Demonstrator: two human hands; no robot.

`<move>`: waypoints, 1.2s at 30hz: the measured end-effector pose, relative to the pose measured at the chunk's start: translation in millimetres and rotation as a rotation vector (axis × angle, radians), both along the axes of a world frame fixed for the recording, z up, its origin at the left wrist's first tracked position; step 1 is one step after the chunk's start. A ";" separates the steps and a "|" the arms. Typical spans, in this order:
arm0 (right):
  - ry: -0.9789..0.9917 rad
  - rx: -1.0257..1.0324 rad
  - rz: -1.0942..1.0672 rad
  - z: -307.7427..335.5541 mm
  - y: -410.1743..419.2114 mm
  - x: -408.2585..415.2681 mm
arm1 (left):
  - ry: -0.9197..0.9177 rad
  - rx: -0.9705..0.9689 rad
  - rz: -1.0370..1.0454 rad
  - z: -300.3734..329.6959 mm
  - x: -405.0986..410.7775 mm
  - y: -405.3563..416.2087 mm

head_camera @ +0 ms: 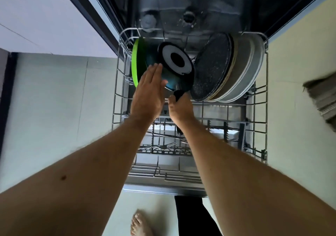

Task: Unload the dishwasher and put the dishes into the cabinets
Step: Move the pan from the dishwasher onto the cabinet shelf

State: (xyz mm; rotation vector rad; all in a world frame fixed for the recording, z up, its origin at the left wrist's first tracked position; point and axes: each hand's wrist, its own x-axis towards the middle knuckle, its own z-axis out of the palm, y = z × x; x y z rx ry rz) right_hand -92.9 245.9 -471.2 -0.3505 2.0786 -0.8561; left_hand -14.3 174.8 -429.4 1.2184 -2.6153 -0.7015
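- Pan (171, 72): dark blue, with a white ring round a black centre.
- Plate (135, 61): bright green.
- Large pan (211, 66): black, speckled white.
- Rack (261, 112): grey.

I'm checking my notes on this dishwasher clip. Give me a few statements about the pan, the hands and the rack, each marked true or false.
1. The right hand grips the pan by its handle. True.
2. The left hand is clenched in a fist. False: its fingers are straight, against the pan's side.
3. The pan's base faces the camera. True.
4. The green plate stands right of the pan. False: it stands left.
5. The rack holds nothing but the pan. False: plates stand at its right, forks lie nearer.
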 end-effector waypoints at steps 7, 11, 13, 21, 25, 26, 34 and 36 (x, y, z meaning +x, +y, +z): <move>-0.011 -0.042 -0.068 79.2 43.6 15.2 | 0.053 -0.026 -0.015 72.2 17.7 12.6; 0.030 -0.037 -0.021 139.3 71.8 20.8 | 0.069 -0.055 -0.009 139.2 34.8 19.3; 0.107 -0.028 0.021 179.4 82.2 24.7 | 0.088 -0.093 -0.036 180.8 46.9 22.2; 0.351 -0.011 0.242 353.8 108.2 49.4 | 0.174 -0.235 -0.023 361.7 107.5 18.2; 0.485 -0.033 0.375 435.8 114.8 65.8 | 0.215 -0.236 0.060 433.7 156.6 25.4; 0.518 -0.050 0.403 458.3 113.7 70.9 | 0.238 -0.233 0.086 454.2 168.3 27.1; 0.732 -0.220 0.559 596.6 92.6 101.3 | 0.338 -0.315 0.214 572.2 235.5 23.0; 0.820 -0.245 0.602 622.0 85.7 104.7 | 0.373 -0.349 0.240 595.7 250.3 23.1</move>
